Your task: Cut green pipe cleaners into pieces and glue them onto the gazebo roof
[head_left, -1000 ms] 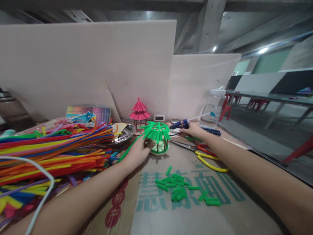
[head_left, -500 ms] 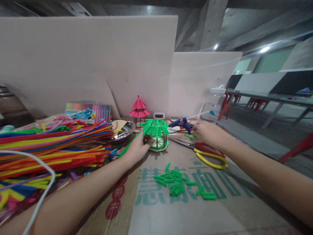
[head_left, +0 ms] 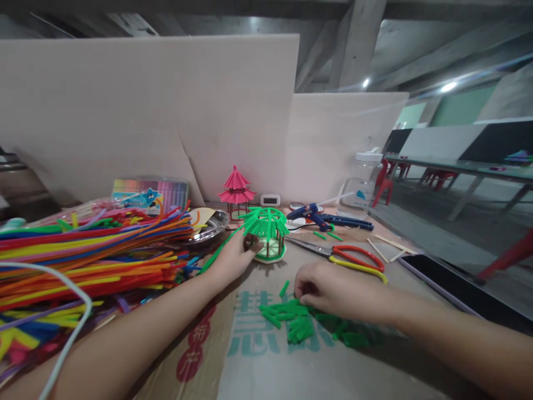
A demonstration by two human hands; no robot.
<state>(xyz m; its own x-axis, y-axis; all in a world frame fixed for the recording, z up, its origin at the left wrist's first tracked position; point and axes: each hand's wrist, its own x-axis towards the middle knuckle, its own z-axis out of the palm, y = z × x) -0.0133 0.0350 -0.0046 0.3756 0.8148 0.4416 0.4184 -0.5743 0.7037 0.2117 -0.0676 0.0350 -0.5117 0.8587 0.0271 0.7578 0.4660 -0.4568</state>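
My left hand (head_left: 237, 256) is closed on the left side of a small pavilion model (head_left: 268, 222), with a green pipe-cleaner roof, brown posts and a pale green-edged base. The model stands upright on the cardboard. My right hand (head_left: 322, 286) hovers over a pile of short green pipe-cleaner pieces (head_left: 287, 311), its fingers curled together and pointing down. What those fingertips hold, if anything, is hidden. Right behind that hand lie scissors (head_left: 358, 258) with red and yellow handles. A blue glue gun (head_left: 308, 214) rests farther back.
Bundles of coloured pipe cleaners (head_left: 91, 244) fill the left side, near a metal bowl (head_left: 212, 225). A pink pavilion (head_left: 236, 191), a small clock (head_left: 270, 199) and a plastic bottle (head_left: 364, 183) stand behind. At right are thin sticks (head_left: 393, 244) and a phone (head_left: 458, 283).
My right hand has come from beside the glue gun toward me, down to the green pieces, uncovering the sticks and phone. My left hand stays on the pavilion model.
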